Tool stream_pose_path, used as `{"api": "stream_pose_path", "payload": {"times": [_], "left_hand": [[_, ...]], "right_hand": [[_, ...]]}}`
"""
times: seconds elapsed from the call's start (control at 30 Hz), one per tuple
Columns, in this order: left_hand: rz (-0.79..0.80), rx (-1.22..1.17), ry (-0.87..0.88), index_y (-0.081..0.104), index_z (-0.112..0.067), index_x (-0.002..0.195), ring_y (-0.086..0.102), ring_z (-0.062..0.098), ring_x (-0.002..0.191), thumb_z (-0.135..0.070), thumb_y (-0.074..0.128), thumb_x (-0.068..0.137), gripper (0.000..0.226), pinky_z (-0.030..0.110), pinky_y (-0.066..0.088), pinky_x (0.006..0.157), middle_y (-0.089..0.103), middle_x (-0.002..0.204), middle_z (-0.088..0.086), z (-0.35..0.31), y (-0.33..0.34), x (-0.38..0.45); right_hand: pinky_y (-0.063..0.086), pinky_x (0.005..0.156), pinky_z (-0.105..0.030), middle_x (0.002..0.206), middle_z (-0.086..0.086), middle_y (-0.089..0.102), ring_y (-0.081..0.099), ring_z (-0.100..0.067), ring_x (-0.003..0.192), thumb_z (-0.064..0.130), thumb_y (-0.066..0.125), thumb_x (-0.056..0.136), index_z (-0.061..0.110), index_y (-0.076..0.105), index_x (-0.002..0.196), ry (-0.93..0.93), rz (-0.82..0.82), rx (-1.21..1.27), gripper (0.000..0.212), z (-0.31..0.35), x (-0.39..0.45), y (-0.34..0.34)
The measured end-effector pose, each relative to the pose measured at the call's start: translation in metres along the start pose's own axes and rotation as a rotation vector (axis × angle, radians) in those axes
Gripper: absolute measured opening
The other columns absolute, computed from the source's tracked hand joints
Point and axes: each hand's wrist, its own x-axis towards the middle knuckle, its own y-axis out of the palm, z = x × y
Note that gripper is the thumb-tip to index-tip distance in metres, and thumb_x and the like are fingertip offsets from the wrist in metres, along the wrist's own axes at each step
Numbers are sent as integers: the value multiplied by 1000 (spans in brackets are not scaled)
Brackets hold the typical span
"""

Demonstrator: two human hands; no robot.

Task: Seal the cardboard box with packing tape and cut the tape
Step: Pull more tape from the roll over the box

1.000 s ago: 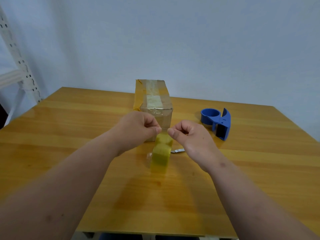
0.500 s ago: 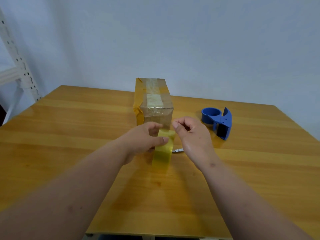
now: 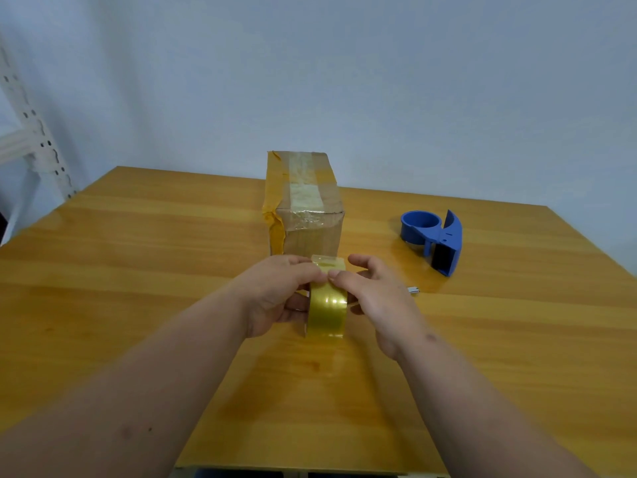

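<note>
Wooden table (image 3: 138, 270) bears a taped cardboard box (image 3: 305, 205) at twelve o'clock; left hand (image 3: 279, 298) and right hand (image 3: 375, 298) both grip the yellow tape roll (image 3: 326, 305); blue dispenser (image 3: 434, 236) at two.

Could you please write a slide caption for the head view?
Both hands hold a yellow tape roll before the cardboard box.

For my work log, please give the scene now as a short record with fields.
left hand: grips tape roll from the left
right hand: thumb on top of roll
tape roll: yellow-clear, upright, held above table
cardboard box: behind hands, old tape on top
tape dispenser: blue, empty, right of box
table: wooden
</note>
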Motion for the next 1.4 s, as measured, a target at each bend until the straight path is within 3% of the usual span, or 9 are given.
{"api": "stream_pose_path", "payload": {"times": [0.23, 0.43, 0.53, 0.7, 0.83, 0.93, 1.07, 1.23, 1.4], "left_hand": [[-49, 3, 3, 70, -17, 99, 66, 24, 69, -19, 61, 86, 16, 32, 54, 64, 71, 92, 14, 2, -1, 2], [-40, 8, -47, 62, -21, 116, 67, 30, 77, -15, 51, 85, 33, 31, 54, 60, 71, 107, 21, -2, -2, 1], [-9, -12, -82, 65, -17, 110, 67, 27, 65, -16, 46, 86, 31, 31, 53, 58, 72, 99, 19, -4, -3, -1], [-40, -21, -106, 63, -14, 110, 64, 25, 59, -16, 45, 85, 31, 28, 53, 52, 68, 97, 17, -3, 0, -1], [-63, -61, -142, 66, -14, 108, 64, 27, 68, -16, 47, 83, 32, 29, 53, 54, 67, 110, 23, -5, 1, 2], [-65, -79, -123, 66, -16, 107, 64, 30, 79, -12, 46, 83, 31, 32, 55, 59, 66, 102, 20, -4, 0, 1], [-44, -81, -103, 63, -20, 88, 63, 29, 71, -5, 43, 84, 25, 33, 54, 59, 61, 94, 15, -7, -3, -1], [-20, -74, -99, 61, -19, 88, 62, 26, 65, -4, 43, 85, 24, 33, 53, 56, 62, 89, 14, -9, -5, -4], [-67, -53, -53, 66, -14, 94, 67, 27, 67, -6, 45, 89, 23, 33, 54, 56, 67, 87, 13, -8, -1, -9]], "right_hand": [[42, 60, -26, 101, -6, 69, 61, -14, 75, 23, 72, 75, 17, 59, 113, 48, 35, 111, 41, 7, 2, 4], [41, 49, -22, 71, 1, 65, 57, -9, 52, 21, 64, 79, 16, 62, 95, 22, 32, 86, 16, 11, 1, 5], [42, 52, -25, 74, 1, 65, 57, -12, 59, 21, 63, 80, 15, 65, 93, 11, 37, 63, 14, 11, 1, 5], [40, 53, -26, 61, 2, 63, 56, -9, 48, 19, 58, 82, 14, 63, 85, 18, 2, 43, 8, 10, 3, 6], [42, 55, -27, 64, 2, 63, 57, -11, 53, 18, 57, 81, 14, 63, 83, -10, 28, 31, 7, 11, 4, 5], [42, 52, -24, 71, 0, 63, 56, -12, 60, 15, 55, 85, 14, 64, 89, -30, 93, 39, 10, 13, 3, 2], [43, 52, -22, 73, -1, 60, 53, -12, 62, 12, 56, 89, 18, 60, 88, -51, 193, 82, 7, 12, 5, -1], [36, 60, -29, 68, 1, 59, 51, -13, 61, 11, 52, 93, 21, 59, 86, -69, 288, 83, 14, 10, 7, -7], [37, 66, -33, 60, 4, 61, 54, -10, 54, 12, 51, 83, 19, 63, 79, 12, 254, 111, 14, 13, 5, -8]]}}
